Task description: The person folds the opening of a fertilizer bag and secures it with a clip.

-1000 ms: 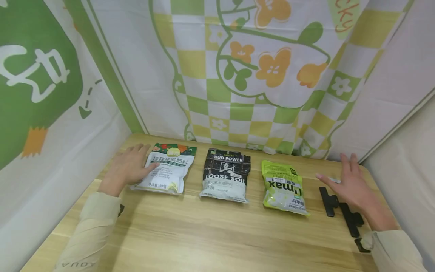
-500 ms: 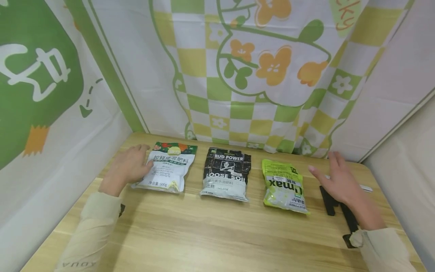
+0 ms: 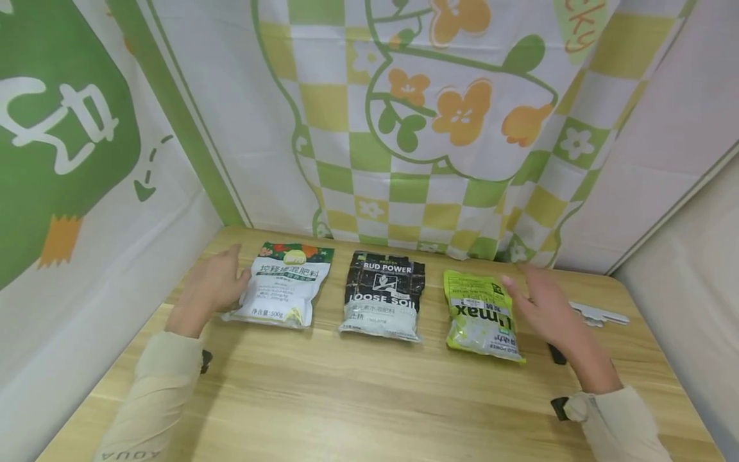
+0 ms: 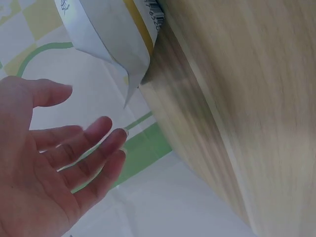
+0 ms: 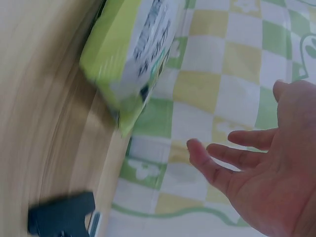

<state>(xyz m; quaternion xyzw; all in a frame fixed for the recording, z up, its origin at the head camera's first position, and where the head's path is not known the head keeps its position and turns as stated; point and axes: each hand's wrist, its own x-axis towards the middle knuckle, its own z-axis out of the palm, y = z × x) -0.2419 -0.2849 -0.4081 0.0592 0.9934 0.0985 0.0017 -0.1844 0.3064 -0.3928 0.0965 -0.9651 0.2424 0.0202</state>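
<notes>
At frame right, my loosely spread right hand (image 3: pixel 548 309) is nearer than my similarly spread left hand (image 3: pixel 213 287) to the green bag (image 3: pixel 478 324) just leftward, long axis up-frame, apparently untouched.

Soft, even light across the head view, pale sheen on the near worktop (image 3: pixel 358 410), faint shadow beside the left sleeve (image 3: pixel 152 385); both wrist views dimmer, lettering blurred on the lime-green bag (image 5: pixel 116 54).

On the table (image 3: pixel 369 401), a left bag (image 3: pixel 283 292), middle bag (image 3: pixel 383 296) and right bag (image 3: pixel 476 324) lie before the curtain (image 3: pixel 398 186); the left hand (image 3: pixel 210 289) is beside the left bag, the right hand (image 3: pixel 548 308) beside the right bag.
</notes>
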